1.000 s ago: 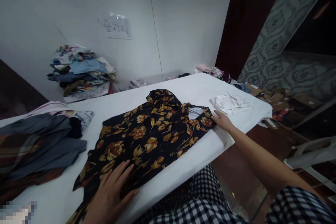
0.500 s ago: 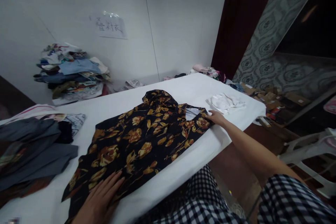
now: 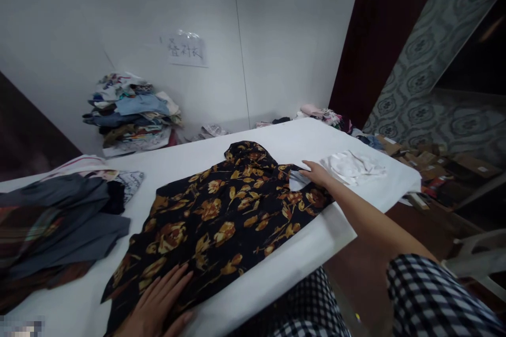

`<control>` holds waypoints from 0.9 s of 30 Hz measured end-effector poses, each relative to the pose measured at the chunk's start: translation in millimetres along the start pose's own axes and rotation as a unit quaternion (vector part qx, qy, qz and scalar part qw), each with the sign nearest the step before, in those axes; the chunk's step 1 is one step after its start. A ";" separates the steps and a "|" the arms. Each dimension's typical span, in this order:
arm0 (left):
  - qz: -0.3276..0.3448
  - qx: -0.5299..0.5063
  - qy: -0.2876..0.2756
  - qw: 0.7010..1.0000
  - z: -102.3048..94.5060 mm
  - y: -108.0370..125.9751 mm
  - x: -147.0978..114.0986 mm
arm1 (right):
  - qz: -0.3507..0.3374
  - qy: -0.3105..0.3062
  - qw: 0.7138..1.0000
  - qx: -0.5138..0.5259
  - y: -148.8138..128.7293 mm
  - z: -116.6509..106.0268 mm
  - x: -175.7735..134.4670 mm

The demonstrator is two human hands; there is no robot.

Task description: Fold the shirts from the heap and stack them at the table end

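Observation:
A black shirt [image 3: 221,205] printed with gold and brown flowers lies spread across the table. Its collar end points right, and a pale inner patch shows at the neckline. My left hand [image 3: 164,295] rests flat near the lower hem, fingers stretched out and the thumb apart. At the collar, my right hand [image 3: 316,174] touches the fabric with its fingers extended. A white crumpled garment [image 3: 353,167] lies just beyond my right hand.
The white-covered table [image 3: 292,139] runs along the wall. Grey and plaid clothes [image 3: 79,221] lie at left. Behind stands a tall stack of folded clothes [image 3: 134,113]. Cardboard boxes [image 3: 430,160] and a white plastic chair [image 3: 478,255] are at right.
My right hand has moved from the near shoulder edge inward to the neckline. My left hand stays on the hem. The view has shifted a little left.

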State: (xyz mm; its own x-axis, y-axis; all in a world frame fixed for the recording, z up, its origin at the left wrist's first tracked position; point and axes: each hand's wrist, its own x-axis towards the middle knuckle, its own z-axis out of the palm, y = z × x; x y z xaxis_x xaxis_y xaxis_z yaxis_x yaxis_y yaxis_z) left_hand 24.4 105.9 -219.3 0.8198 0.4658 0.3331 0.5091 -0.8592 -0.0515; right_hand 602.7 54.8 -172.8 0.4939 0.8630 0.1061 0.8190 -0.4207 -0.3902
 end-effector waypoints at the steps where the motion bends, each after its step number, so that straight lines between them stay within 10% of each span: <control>1: -0.007 -0.003 0.003 1.000 -0.5 0.7 0.3 | -0.016 -0.011 1.000 0.010 -8.9 5.7 11.0; 7: -0.020 0.008 0.006 1.000 -8.5 7.8 9.7 | -0.003 -0.045 0.998 -0.044 -34.5 22.9 49.5; 17: -0.040 -0.024 -0.054 0.997 10.3 -4.2 4.2 | 0.054 0.019 0.992 -0.113 6.1 10.0 35.1; 22: -0.112 -0.065 -0.001 0.992 -7.0 -8.9 24.4 | -0.169 0.133 0.974 -0.072 -39.9 21.6 7.3; 27: -0.159 -0.028 -0.024 0.987 -9.0 -7.1 62.1 | -0.319 -0.023 0.946 -0.062 -90.7 57.2 -35.7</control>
State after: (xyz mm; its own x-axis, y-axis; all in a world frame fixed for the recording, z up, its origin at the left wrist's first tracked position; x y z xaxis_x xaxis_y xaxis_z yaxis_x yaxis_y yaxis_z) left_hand 69.4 139.1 -189.8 0.6335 0.7213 0.2800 0.7280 -0.6782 0.0999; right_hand 494.0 78.1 -193.5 -0.1226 0.9625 0.2421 0.9753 0.1620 -0.1502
